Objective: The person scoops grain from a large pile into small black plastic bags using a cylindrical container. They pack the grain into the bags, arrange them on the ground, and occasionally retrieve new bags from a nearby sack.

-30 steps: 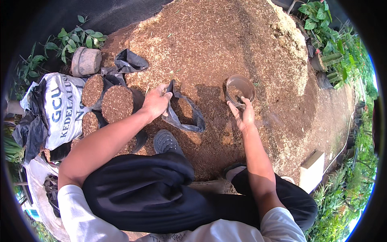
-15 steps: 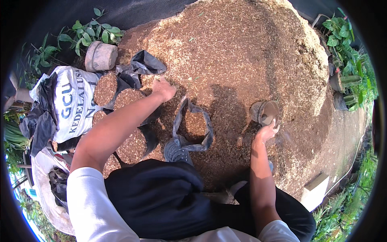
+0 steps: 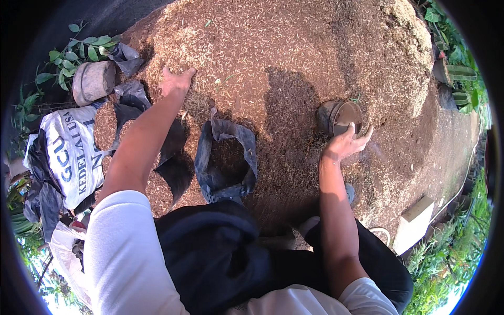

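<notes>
My left hand (image 3: 176,81) lies on the loose brown soil mix (image 3: 247,47) at the far left, its fingers spread and nothing held. On the right, my right hand (image 3: 346,143) grips the rim of a brown plant pot (image 3: 326,119), which is tipped over on the mix with its mouth toward the right. Part of one finger or thumb sits in the pot's mouth while another sticks out past it. Between my arms, close to my knees, stands a black plastic grow bag (image 3: 206,157) with its mouth wide; its inside is in shade.
Several filled black bags (image 3: 173,173) stand beside my left arm. Beyond them are a white printed sack (image 3: 71,152) and a greyish pot (image 3: 94,81) on its side. A pale block (image 3: 413,226) lies at the right, near potted cacti (image 3: 461,72) and greenery.
My left hand has moved away from me, to the left across the soil mix, and its fingers have spread. The grow bag's mouth looks wider and darker. My right hand stays at the pot.
</notes>
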Motion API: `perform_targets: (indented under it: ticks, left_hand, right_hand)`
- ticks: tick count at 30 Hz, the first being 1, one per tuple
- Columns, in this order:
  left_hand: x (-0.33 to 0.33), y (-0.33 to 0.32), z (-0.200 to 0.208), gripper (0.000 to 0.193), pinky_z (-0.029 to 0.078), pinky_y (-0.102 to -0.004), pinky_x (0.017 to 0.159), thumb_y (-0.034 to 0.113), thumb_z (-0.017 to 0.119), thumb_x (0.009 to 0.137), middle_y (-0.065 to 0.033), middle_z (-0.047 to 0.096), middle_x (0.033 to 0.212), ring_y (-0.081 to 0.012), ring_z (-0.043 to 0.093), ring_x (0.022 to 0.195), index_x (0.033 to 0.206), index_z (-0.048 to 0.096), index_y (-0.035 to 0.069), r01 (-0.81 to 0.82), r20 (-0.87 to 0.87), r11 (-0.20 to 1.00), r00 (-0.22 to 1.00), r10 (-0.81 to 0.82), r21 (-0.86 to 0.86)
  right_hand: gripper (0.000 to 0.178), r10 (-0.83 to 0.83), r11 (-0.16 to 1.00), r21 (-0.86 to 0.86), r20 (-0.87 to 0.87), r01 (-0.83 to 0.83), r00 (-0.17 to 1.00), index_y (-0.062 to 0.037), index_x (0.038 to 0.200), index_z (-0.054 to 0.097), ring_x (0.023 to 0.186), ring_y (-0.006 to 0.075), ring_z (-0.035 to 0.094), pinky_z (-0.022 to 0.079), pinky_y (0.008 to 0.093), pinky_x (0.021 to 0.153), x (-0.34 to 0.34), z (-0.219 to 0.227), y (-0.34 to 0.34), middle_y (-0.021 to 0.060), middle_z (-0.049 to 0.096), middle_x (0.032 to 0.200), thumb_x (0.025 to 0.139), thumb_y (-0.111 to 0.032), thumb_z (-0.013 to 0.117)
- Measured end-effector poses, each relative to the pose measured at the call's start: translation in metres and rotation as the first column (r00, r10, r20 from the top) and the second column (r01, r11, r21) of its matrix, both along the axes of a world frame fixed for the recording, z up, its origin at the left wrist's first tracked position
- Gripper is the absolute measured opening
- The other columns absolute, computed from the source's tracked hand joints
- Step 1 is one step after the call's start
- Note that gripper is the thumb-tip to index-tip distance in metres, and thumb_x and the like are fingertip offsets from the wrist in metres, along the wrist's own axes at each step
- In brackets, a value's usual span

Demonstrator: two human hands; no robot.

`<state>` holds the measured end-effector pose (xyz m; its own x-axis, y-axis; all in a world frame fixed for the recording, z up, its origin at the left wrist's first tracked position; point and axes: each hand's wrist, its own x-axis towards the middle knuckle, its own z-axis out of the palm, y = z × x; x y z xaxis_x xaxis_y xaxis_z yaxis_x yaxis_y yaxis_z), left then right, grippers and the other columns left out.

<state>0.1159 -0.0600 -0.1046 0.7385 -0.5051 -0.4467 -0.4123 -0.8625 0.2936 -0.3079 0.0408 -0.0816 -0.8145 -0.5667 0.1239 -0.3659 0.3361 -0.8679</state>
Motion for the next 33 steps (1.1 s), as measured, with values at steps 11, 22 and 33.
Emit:
perform_targets:
  ticks: [11, 22, 33]
  left_hand:
    - [-0.025, 0.006, 0.037, 0.121, 0.013, -0.0604, 0.129, 0.045, 0.085, 0.080, -0.0266, 0.014, 0.175, -0.0413, 0.013, 0.162, 0.168, 0.015, 0.000, -0.008, -0.674, 0.979, 0.726, -0.133, -0.202]
    - [-0.102, 0.050, 0.184, 0.068, 0.054, -0.0494, 0.103, 0.041, 0.082, 0.088, -0.0189, 0.057, 0.140, -0.0300, 0.058, 0.132, 0.141, 0.053, 0.010, 0.012, -0.811, 0.923, 0.474, -0.343, -0.383]
    - [-0.230, 0.132, 0.159, 0.037, 0.057, -0.0303, 0.056, 0.027, 0.078, 0.092, -0.0062, 0.069, 0.106, -0.0171, 0.072, 0.085, 0.120, 0.061, 0.011, 0.129, -0.959, 0.967, 0.150, -0.240, -0.221]
  right_hand:
    - [0.062, -0.027, 0.999, -0.017, 0.122, 0.030, 0.992, -0.0135, 0.162, 0.037, 0.150, 0.0429, 0.030, 0.032, 0.0580, 0.120, -0.001, 0.029, 0.006, 0.0254, 0.029, 0.162, 0.104, -0.020, 0.057]
    - [0.060, -0.008, 0.988, -0.144, 0.289, 0.052, 0.957, -0.0147, 0.159, 0.041, 0.147, 0.0374, 0.038, 0.036, 0.0509, 0.121, -0.010, 0.086, 0.010, 0.0196, 0.030, 0.160, 0.102, -0.019, 0.059]
    - [0.058, -0.020, 0.949, -0.297, 0.278, 0.106, 0.960, -0.0060, 0.155, 0.042, 0.144, 0.0366, 0.040, 0.033, 0.0509, 0.121, -0.033, 0.115, 0.022, 0.0206, 0.031, 0.156, 0.101, -0.019, 0.058]
